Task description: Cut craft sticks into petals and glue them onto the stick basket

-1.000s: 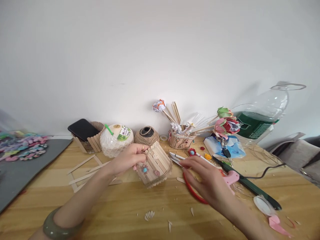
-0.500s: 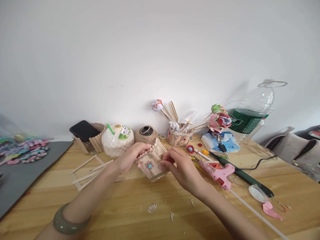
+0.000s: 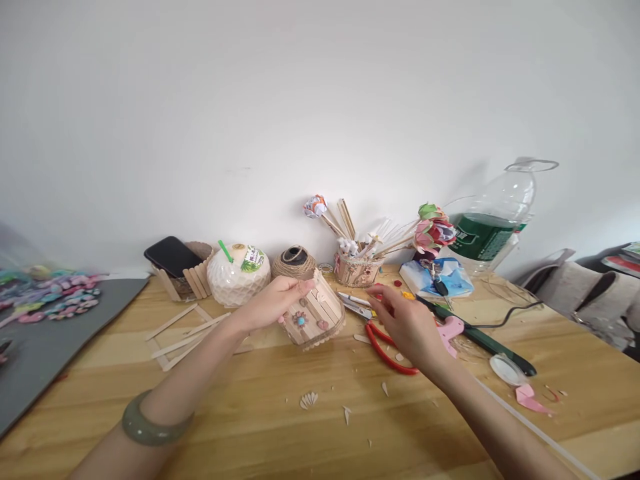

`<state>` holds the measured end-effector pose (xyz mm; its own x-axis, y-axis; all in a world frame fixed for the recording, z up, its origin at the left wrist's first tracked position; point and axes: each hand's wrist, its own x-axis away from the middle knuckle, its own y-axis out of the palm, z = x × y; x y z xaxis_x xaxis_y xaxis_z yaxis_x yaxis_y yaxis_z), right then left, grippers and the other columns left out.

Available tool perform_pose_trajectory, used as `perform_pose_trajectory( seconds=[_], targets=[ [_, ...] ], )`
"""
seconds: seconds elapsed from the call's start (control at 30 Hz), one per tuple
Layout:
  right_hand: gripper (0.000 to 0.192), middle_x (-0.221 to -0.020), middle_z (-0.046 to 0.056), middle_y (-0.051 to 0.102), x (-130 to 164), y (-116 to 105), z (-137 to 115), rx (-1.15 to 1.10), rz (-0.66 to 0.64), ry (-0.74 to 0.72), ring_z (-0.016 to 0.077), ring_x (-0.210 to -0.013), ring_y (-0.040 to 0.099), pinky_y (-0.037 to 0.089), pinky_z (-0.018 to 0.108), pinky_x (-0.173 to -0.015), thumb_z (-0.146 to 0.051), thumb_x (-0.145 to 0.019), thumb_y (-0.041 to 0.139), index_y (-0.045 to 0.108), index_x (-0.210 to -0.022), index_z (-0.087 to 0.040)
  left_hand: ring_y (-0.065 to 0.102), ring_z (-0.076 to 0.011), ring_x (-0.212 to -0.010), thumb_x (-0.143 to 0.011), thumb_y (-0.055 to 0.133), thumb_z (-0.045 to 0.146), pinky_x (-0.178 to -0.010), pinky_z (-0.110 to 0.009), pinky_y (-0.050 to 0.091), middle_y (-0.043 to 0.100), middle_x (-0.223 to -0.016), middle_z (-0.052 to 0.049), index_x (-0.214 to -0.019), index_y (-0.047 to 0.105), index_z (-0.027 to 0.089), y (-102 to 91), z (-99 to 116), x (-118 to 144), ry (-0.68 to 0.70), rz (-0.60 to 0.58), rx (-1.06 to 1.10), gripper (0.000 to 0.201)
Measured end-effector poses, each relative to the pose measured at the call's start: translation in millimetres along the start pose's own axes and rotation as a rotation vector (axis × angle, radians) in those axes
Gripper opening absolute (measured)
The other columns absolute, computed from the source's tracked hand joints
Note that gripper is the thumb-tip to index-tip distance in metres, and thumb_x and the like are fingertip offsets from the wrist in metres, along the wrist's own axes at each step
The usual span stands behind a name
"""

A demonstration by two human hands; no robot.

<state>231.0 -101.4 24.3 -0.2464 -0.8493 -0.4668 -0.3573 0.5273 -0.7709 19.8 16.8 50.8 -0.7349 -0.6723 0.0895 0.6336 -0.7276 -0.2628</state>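
Half a second ago both hands were closed around the little stick-built holder; now the right hand (image 3: 407, 323) has come off it and moved out to the right, over the red-handled scissors (image 3: 376, 331) lying on the wooden table (image 3: 260, 427). Its fingers are loosely spread and slightly curled, holding nothing I can see; whether the fingertips touch the scissors I cannot tell, since the hand covers part of the handles. The left hand (image 3: 277, 303), a green bangle (image 3: 150, 427) on its wrist, keeps the popsicle-stick holder (image 3: 314, 319) tilted on its side just above the table, thumb and fingers pinching its upper rim, with the small blue-centred flower decoration facing me. So the piece is now steadied by one hand alone, in the middle of the table in front of the twine ball (image 3: 294, 261). The pink glue gun (image 3: 450, 328) lies just beyond the right hand, its cord trailing off to the right. Loose wooden sticks (image 3: 183, 331) lie to the left of the holder, and small pale offcuts (image 3: 309, 399) are scattered on the table nearer me. My reading is that the pressing or fitting with both hands is over and a tool is being sought.
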Motion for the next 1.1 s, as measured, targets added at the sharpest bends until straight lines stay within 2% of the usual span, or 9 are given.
perform_pose_trajectory(
  seconds=[0.1,0.23,0.37,0.5,0.57,0.67,0.83,0.97,1.1],
  targets=[
    [0.021,-0.092,0.008,0.068,4.1,-8.1,7.0,0.089,-0.031,-0.048,0.0243,-0.084,0.063,0.045,0.031,-0.068,-0.022,-0.080,0.048,0.063,-0.093,-0.020,0.039,-0.0087,-0.048,-0.075,0.051,0.059,-0.039,-0.018,0.027,0.048,-0.055,0.003,-0.073,0.060,0.013,0.7,1.1,0.5,-0.001,0.000,-0.004,0.046],
    [0.023,-0.073,0.006,0.070,11.8,-22.0,19.9,0.226,-0.057,-0.002,0.0230,-0.065,0.065,0.046,0.030,-0.057,-0.031,-0.086,0.044,0.064,-0.081,-0.021,0.041,-0.0093,-0.048,-0.077,0.050,0.056,-0.039,-0.018,0.027,0.050,-0.056,0.002,-0.075,0.061,0.014,1.3,3.2,1.2,0.010,0.000,0.004,0.044],
    [0.021,-0.091,0.006,0.071,23.1,-35.1,36.5,0.323,-0.086,0.002,0.0221,-0.075,0.067,0.047,0.029,-0.059,-0.031,-0.087,0.044,0.063,-0.091,-0.022,0.045,-0.0105,-0.049,-0.077,0.051,0.055,-0.039,-0.019,0.028,0.055,-0.059,0.000,-0.075,0.062,0.014,1.7,2.6,1.8,0.013,0.001,0.009,0.043],
    [0.022,-0.066,0.002,0.070,34.9,-52.6,56.2,0.433,-0.071,0.075,0.0221,-0.056,0.066,0.045,0.028,-0.046,-0.027,-0.087,0.041,0.062,-0.087,-0.023,0.043,-0.0102,-0.049,-0.077,0.051,0.055,-0.039,-0.019,0.027,0.053,-0.059,0.001,-0.075,0.063,0.014,1.4,0.3,2.2,0.014,0.037,-0.004,0.043],
    [0.025,-0.081,0.005,0.071,39.9,-62.7,66.7,0.474,-0.062,0.069,0.0227,-0.067,0.068,0.048,0.030,-0.052,-0.017,-0.086,0.037,0.061,-0.093,-0.021,0.043,-0.0100,-0.051,-0.078,0.050,0.055,-0.040,-0.018,0.027,0.054,-0.062,0.001,-0.078,0.063,0.015,1.1,-1.1,2.2,0.015,0.054,-0.012,0.043],
    [0.043,-0.111,0.010,0.064,44.9,-73.7,82.3,0.520,-0.123,-0.011,0.0240,-0.091,0.065,0.051,0.033,-0.066,0.000,-0.075,0.034,0.059,-0.105,-0.019,0.041,-0.0099,-0.051,-0.078,0.048,0.057,-0.040,-0.017,0.027,0.052,-0.061,0.002,-0.077,0.062,0.015,1.1,-3.6,1.5,0.015,0.063,-0.030,0.043],
    [0.060,-0.119,0.008,0.060,40.7,-70.1,105.3,0.512,-0.334,-0.215,0.0255,-0.108,0.056,0.048,0.040,-0.085,0.008,-0.067,0.038,0.058,-0.115,-0.022,0.040,-0.0105,-0.049,-0.078,0.048,0.058,-0.039,-0.018,0.026,0.050,-0.056,0.002,-0.075,0.062,0.014,2.9,-5.7,-0.3,0.019,0.050,-0.052,0.046],
    [0.046,-0.111,0.009,0.064,31.3,-59.1,112.9,0.454,-0.438,-0.336,0.0258,-0.099,0.060,0.049,0.040,-0.083,0.000,-0.071,0.047,0.061,-0.110,-0.022,0.042,-0.0106,-0.049,-0.078,0.049,0.056,-0.039,-0.018,0.026,0.053,-0.057,0.001,-0.072,0.062,0.014,4.9,-3.7,0.6,0.026,0.071,-0.050,0.044],
    [0.032,-0.110,0.012,0.063,29.3,-63.2,113.7,0.415,-0.393,-0.359,0.0276,-0.097,0.061,0.049,0.042,-0.081,-0.009,-0.077,0.048,0.060,-0.104,-0.021,0.045,-0.0107,-0.050,-0.078,0.049,0.053,-0.040,-0.019,0.027,0.058,-0.061,0.000,-0.069,0.062,0.015,7.0,-0.4,1.4,0.042,0.088,-0.022,0.041]
  ],
)
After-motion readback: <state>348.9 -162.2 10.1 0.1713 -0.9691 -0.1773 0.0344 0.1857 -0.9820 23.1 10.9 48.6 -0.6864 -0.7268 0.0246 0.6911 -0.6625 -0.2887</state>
